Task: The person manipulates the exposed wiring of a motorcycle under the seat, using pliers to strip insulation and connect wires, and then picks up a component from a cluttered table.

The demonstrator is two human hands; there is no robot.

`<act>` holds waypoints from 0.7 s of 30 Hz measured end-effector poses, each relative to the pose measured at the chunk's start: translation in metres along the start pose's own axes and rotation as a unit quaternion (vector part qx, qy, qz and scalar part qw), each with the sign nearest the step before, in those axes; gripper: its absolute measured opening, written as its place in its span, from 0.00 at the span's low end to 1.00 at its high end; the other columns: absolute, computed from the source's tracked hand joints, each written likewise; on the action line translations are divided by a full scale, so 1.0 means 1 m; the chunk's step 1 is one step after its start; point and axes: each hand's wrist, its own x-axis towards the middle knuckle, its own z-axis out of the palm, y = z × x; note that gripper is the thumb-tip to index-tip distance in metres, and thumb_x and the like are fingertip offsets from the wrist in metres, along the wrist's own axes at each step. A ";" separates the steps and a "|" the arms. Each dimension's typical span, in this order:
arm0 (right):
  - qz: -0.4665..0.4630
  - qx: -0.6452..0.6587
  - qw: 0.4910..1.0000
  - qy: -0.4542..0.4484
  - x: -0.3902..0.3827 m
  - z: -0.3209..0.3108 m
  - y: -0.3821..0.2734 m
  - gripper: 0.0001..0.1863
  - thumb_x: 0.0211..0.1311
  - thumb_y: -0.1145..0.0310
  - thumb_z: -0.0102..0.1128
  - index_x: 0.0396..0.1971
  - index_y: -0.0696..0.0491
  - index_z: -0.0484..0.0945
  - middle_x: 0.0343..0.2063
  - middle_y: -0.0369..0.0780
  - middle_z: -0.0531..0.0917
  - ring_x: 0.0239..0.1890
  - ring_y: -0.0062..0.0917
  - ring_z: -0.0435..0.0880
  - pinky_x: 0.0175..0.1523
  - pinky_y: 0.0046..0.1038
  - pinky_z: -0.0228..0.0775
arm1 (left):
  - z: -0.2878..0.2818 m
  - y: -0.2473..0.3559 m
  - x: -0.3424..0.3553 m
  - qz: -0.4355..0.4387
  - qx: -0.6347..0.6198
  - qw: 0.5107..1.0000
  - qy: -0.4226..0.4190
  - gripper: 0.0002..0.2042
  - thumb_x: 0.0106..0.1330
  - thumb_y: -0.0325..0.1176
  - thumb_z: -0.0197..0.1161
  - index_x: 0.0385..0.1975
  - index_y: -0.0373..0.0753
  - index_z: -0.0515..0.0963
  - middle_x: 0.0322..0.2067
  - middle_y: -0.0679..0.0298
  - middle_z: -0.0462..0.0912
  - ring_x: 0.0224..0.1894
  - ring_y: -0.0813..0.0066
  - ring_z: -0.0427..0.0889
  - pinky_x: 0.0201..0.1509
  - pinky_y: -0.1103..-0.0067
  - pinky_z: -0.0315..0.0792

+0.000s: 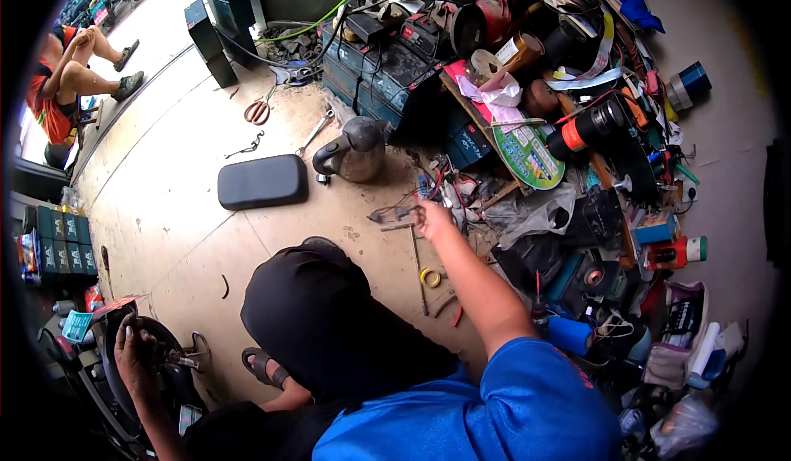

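Note:
My right hand point(428, 220) reaches forward, its fingers pinched together at the edge of a tangle of wires point(445, 187) on the floor. Dark connectors on a thin wire point(402, 211) lie against the fingertips, and a small blue piece point(423, 186) shows just beyond them. What exactly the fingers hold is too small to make out. At the lower left, my left hand point(134, 351) is raised with its fingers curled, beside a black wheel point(169, 341). Anything inside its grip is hidden. A T-shaped metal rod point(417, 263) and a yellow tape roll point(430, 277) lie near my right forearm.
Ahead stand a grey-black kettle point(361, 152) and a black padded case point(263, 182). Red-handled scissors point(257, 112) and a wrench point(315, 131) lie beyond. Batteries point(375, 74), tools and cables pile up at right. Another person point(62, 90) sits at far left.

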 end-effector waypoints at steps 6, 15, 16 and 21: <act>-0.181 0.113 0.976 0.044 0.050 -0.083 -0.105 0.08 0.74 0.68 0.58 0.44 0.56 0.78 0.34 0.41 0.86 0.37 0.28 0.86 0.41 0.28 0.84 | 0.042 0.000 0.001 -0.015 0.041 0.999 0.016 0.20 0.76 0.36 0.62 0.62 0.32 0.73 0.43 0.63 0.81 0.39 0.79 0.80 0.41 0.84 0.75; -0.237 -0.674 0.638 0.286 0.055 -0.101 -0.086 0.25 0.56 0.69 0.61 0.56 0.49 0.84 0.54 0.51 0.85 0.58 0.48 0.83 0.63 0.41 0.75 | 0.065 -0.006 0.009 -0.024 0.053 0.998 0.012 0.20 0.77 0.34 0.61 0.62 0.29 0.73 0.44 0.60 0.82 0.40 0.76 0.81 0.44 0.81 0.76; -0.229 -0.656 0.661 0.283 0.053 -0.102 -0.082 0.24 0.55 0.68 0.62 0.55 0.50 0.84 0.53 0.51 0.86 0.58 0.47 0.83 0.64 0.40 0.75 | 0.068 -0.005 0.008 -0.033 0.059 0.998 0.016 0.20 0.77 0.34 0.61 0.62 0.29 0.73 0.44 0.60 0.82 0.39 0.76 0.81 0.44 0.81 0.76; -0.224 -0.655 0.674 0.257 0.041 -0.088 -0.083 0.26 0.54 0.63 0.69 0.56 0.52 0.83 0.53 0.50 0.86 0.57 0.47 0.83 0.63 0.40 0.75 | 0.070 -0.004 0.006 -0.048 0.084 0.994 0.045 0.18 0.78 0.33 0.59 0.62 0.31 0.74 0.44 0.61 0.83 0.38 0.76 0.82 0.41 0.81 0.76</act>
